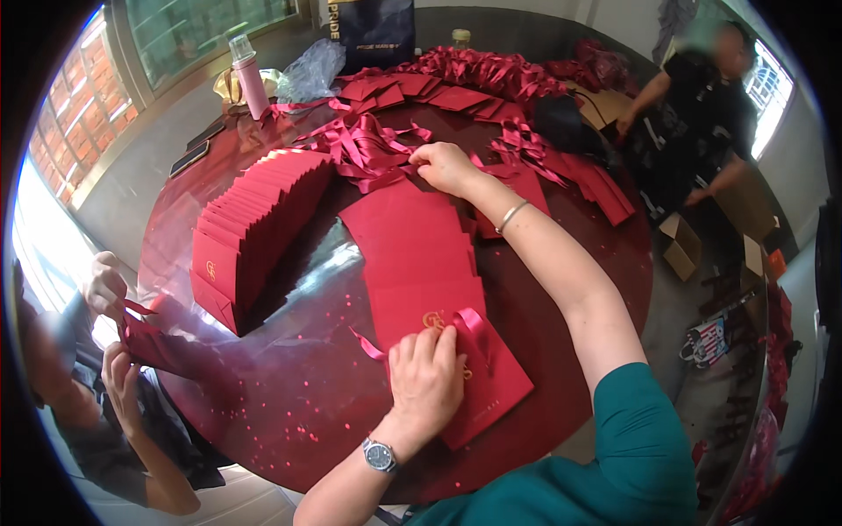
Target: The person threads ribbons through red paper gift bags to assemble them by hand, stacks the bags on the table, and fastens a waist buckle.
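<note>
A stack of flat red paper bags (408, 237) lies fanned in front of me. My left hand (425, 373) rests on the nearest bag (495, 386), its fingers curled together over a red ribbon. A loop of that ribbon (471, 326) stands up beside the fingertips, and a loose end shows to the left of the hand; the part between is hidden. Beyond the stack's far end, my right hand (443, 167) is closed in a pinch at the edge of a heap of red ribbons (364, 145). What lies between its fingertips looks like ribbon, mostly covered.
A long row of standing red bags (254, 228) curves along the left of the round table (298, 447). More bags and ribbons lie at the back, near a pink bottle (250, 83) and phone (189, 159). Co-workers are at left and far right; cartons (680, 245) stand at right.
</note>
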`<move>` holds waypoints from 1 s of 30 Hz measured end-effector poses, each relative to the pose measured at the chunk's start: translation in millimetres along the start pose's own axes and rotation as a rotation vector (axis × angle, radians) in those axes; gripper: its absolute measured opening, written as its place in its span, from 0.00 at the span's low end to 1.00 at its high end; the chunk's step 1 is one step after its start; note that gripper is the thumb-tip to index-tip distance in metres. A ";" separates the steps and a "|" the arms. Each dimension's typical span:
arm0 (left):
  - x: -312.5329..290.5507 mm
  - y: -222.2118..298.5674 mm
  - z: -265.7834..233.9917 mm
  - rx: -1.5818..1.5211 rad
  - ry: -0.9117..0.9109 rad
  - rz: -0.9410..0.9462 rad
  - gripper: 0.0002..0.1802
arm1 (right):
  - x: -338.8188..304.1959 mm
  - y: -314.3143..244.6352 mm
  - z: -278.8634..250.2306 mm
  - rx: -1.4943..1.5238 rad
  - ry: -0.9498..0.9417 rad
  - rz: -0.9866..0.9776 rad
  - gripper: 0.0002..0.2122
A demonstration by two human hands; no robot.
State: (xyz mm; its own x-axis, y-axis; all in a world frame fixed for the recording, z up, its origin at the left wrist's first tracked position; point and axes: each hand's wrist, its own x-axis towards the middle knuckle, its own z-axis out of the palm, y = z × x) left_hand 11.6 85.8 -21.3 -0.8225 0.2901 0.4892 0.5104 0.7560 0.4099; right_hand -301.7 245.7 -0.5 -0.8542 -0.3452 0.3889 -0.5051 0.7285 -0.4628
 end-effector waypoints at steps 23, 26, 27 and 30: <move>11.5 10.1 -39.0 -1.695 -0.102 -0.740 0.19 | -271.5 -185.5 -92.4 -0.190 -0.068 -0.492 0.08; 3.3 6.1 -40.8 -1.747 -0.097 -0.816 0.22 | -304.0 -188.8 -86.5 -0.169 -0.036 -0.442 0.08; 2.7 7.9 -43.7 -1.785 -0.051 -0.821 0.21 | -311.1 -187.8 -86.6 -0.104 -0.062 -0.438 0.08; -6.1 21.2 -54.6 -1.832 0.022 -0.784 0.20 | -325.1 -188.2 -96.6 -0.018 -0.230 -0.375 0.10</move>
State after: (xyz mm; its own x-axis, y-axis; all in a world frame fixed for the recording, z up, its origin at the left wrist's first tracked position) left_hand 41.1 68.0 26.4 -0.9588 0.2380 -0.1554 -0.2806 -0.7050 0.6514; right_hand 82.9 278.0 37.1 -0.6184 -0.7091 0.3388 -0.7850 0.5373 -0.3084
